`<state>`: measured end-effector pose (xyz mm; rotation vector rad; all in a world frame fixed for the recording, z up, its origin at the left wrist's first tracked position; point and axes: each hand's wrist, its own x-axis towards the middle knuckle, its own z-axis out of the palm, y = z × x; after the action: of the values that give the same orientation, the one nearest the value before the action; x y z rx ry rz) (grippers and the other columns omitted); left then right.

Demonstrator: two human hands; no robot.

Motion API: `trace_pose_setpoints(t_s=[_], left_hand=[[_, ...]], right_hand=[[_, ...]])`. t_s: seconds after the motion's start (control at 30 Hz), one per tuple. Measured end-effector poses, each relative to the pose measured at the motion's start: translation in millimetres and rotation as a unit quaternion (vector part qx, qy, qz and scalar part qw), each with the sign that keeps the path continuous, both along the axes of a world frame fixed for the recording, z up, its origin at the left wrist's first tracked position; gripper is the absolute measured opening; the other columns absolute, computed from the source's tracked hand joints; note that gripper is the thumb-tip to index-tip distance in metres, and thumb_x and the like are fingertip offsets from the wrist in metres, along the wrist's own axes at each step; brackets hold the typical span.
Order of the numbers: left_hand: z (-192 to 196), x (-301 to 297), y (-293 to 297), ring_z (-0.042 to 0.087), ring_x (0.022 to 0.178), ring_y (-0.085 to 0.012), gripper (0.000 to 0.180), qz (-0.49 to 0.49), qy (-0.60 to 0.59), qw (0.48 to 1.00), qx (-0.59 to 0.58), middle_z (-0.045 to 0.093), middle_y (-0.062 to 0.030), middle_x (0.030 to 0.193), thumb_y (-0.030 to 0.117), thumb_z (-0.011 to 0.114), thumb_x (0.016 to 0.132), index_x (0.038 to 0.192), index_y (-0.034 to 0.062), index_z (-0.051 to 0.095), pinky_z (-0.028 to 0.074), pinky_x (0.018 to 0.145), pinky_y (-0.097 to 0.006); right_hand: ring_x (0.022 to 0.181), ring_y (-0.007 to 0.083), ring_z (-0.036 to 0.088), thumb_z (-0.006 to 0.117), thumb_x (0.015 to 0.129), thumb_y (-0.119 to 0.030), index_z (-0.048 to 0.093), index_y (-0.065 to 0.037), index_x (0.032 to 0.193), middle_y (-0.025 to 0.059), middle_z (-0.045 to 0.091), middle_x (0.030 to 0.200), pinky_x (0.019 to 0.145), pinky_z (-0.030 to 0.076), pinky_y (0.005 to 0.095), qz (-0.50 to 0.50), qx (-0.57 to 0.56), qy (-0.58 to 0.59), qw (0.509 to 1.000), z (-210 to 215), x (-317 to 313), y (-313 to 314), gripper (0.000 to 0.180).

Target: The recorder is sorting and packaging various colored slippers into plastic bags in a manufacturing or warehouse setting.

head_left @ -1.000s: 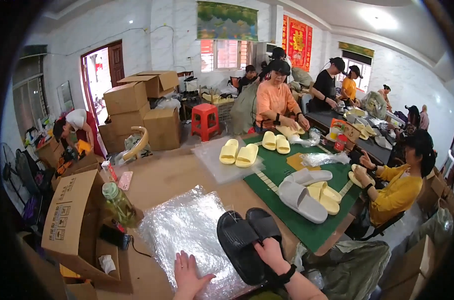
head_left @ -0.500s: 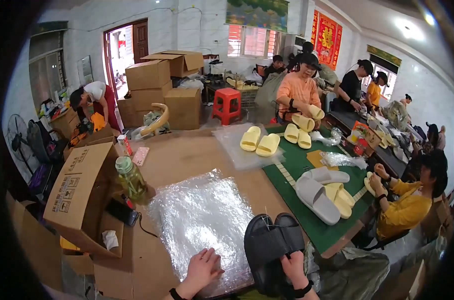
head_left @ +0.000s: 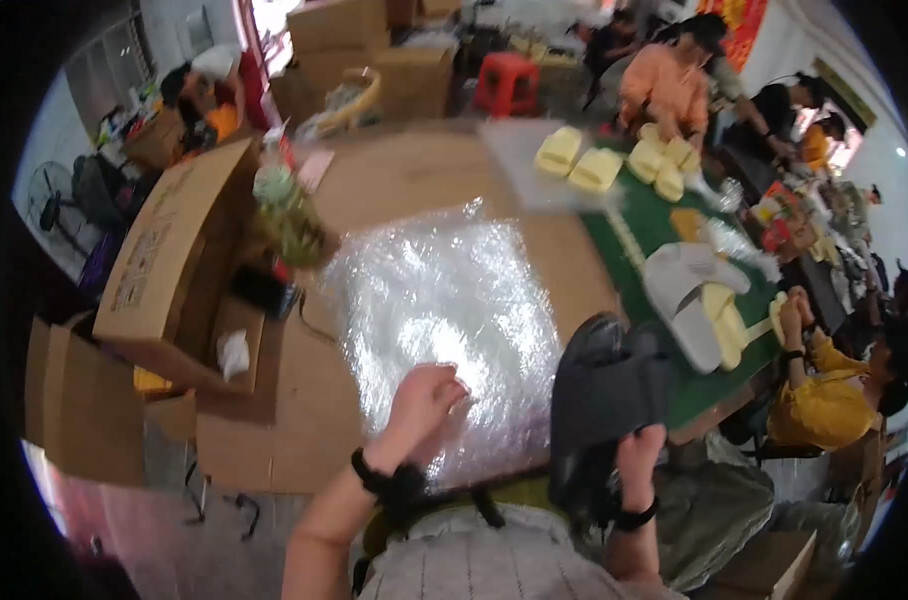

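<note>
A stack of clear plastic bags (head_left: 454, 300) lies shiny on the cardboard-covered table in front of me. My left hand (head_left: 429, 400) is over the lower part of the stack, its fingers curled together. Blur hides whether a bag edge is pinched in them. In my right hand (head_left: 641, 455) is a pair of black slippers (head_left: 606, 400), held upright at the table's near edge, to the right of the bags. The fingers of that hand are wrapped round the slippers' lower part and partly hidden.
Left of the bags stand an open cardboard box (head_left: 179, 240), a green bottle (head_left: 289, 215) and a black phone-like device (head_left: 262, 290). Grey slippers (head_left: 684, 300) and yellow slippers (head_left: 594, 170) lie around a green mat (head_left: 614, 260). Co-workers sit and stand at the right and far side.
The view has tilted downward. My left hand's fingers, spread on the bags before, are now curled together. My right hand still holds the black slippers.
</note>
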<state>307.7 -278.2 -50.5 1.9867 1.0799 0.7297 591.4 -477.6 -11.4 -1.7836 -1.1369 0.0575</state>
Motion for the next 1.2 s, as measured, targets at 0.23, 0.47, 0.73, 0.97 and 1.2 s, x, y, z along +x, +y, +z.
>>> trace_pose_setpoints(t_s=[0.23, 0.47, 0.73, 0.97, 1.2], left_hand=[[-3, 2, 4, 0.067, 0.090, -0.0173, 0.023, 0.067, -0.101, 0.981, -0.151, 0.073, -0.0078, 0.100, 0.019, 0.074, 0.090, 0.104, 0.0007, 0.072, 0.053, 0.079, -0.030], [2, 5, 2, 0.065, 0.081, -0.0219, 0.026, 0.097, -0.117, 0.981, -0.124, 0.072, -0.0093, 0.097, 0.026, 0.077, 0.085, 0.096, 0.0023, 0.073, 0.051, 0.072, -0.032], [29, 21, 3, 0.067, 0.093, -0.0219, 0.020, 0.074, -0.118, 0.985, -0.104, 0.069, -0.0119, 0.114, 0.020, 0.072, 0.086, 0.096, 0.0035, 0.077, 0.052, 0.078, -0.031], [37, 27, -16, 0.061, 0.107, -0.0277, 0.016, 0.048, -0.095, 0.993, -0.046, 0.070, -0.0099, 0.116, 0.023, 0.072, 0.085, 0.093, 0.0115, 0.080, 0.049, 0.089, -0.037], [49, 41, -37, 0.055, 0.110, -0.0328, 0.010, 0.016, -0.017, 0.972, 0.235, 0.069, -0.0071, 0.118, 0.017, 0.078, 0.077, 0.083, 0.0087, 0.079, 0.045, 0.095, -0.042]], right_hand=[[0.095, 0.0250, 0.066, 0.056, 0.085, -0.003, 0.066, 0.007, 0.104, 0.0164, 0.070, 0.099, 0.085, 0.048, 0.0337, 0.014, 0.021, 0.030, 0.999, -3, 6, -13, 0.024], [0.112, 0.0301, 0.064, 0.065, 0.085, -0.009, 0.062, 0.001, 0.125, 0.0167, 0.067, 0.121, 0.098, 0.047, 0.0392, 0.156, -0.058, 0.032, 0.986, 47, -45, -10, 0.042], [0.064, 0.0358, 0.064, 0.071, 0.079, -0.037, 0.068, -0.004, 0.064, 0.0152, 0.063, 0.063, 0.064, 0.051, 0.0467, 0.349, -0.303, -0.280, 0.842, 14, -40, 6, 0.036], [0.064, 0.0370, 0.064, 0.069, 0.083, -0.035, 0.067, -0.002, 0.062, 0.0182, 0.062, 0.061, 0.062, 0.051, 0.0468, 0.292, -0.274, -0.234, 0.886, 12, -48, 13, 0.039], [0.068, 0.0372, 0.066, 0.067, 0.086, -0.033, 0.067, 0.001, 0.069, 0.0207, 0.065, 0.070, 0.064, 0.053, 0.0460, 0.232, -0.284, -0.201, 0.908, 3, -70, 44, 0.038]])
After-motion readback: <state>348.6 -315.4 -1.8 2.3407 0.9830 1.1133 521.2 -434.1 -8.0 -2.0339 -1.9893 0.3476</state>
